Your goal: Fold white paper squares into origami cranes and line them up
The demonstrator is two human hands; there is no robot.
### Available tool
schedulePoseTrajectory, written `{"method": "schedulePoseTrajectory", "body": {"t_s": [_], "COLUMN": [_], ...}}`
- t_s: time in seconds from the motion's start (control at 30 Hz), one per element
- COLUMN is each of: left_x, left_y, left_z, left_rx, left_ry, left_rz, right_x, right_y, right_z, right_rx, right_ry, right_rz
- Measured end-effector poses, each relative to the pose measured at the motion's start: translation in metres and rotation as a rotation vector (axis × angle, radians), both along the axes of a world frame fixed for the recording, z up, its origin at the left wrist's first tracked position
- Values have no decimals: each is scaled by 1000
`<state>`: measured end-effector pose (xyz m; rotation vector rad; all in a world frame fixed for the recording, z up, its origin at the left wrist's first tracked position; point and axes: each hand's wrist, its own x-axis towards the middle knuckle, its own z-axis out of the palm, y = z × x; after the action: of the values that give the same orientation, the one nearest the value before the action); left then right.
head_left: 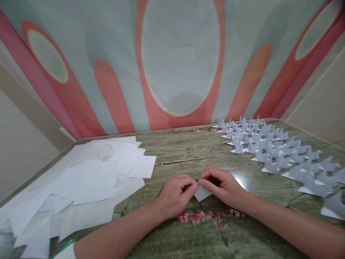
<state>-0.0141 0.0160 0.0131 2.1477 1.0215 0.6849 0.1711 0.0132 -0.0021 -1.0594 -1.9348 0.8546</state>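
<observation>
I see both hands meeting over a small white paper (202,193): the left hand (175,194) and right hand (225,187) each pinch it with fingertips. Loose sheets (88,180) lie left of the left hand (one bears tiny writing I cannot read). Folded figures (280,154) stand right of the right hand.

both hands (176,194) (225,187) together, fingers (192,187) pinched

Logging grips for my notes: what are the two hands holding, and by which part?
A small folded white paper piece, pinched at its upper edge between fingertips of left hand and right hand.
</observation>
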Motion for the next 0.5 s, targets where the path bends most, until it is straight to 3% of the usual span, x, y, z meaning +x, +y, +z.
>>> {"method": "schedulePoseTrajectory", "body": {"t_s": [0.5], "left_x": [3], "left_y": [1], "left_z": [-4], "left_rx": [9], "left_ry": [-1], "left_rz": [59], "right_x": [-1], "right_y": [2], "right_z": [-3], "right_rx": [-85], "right_ry": [19], "right_rz": [24]}}
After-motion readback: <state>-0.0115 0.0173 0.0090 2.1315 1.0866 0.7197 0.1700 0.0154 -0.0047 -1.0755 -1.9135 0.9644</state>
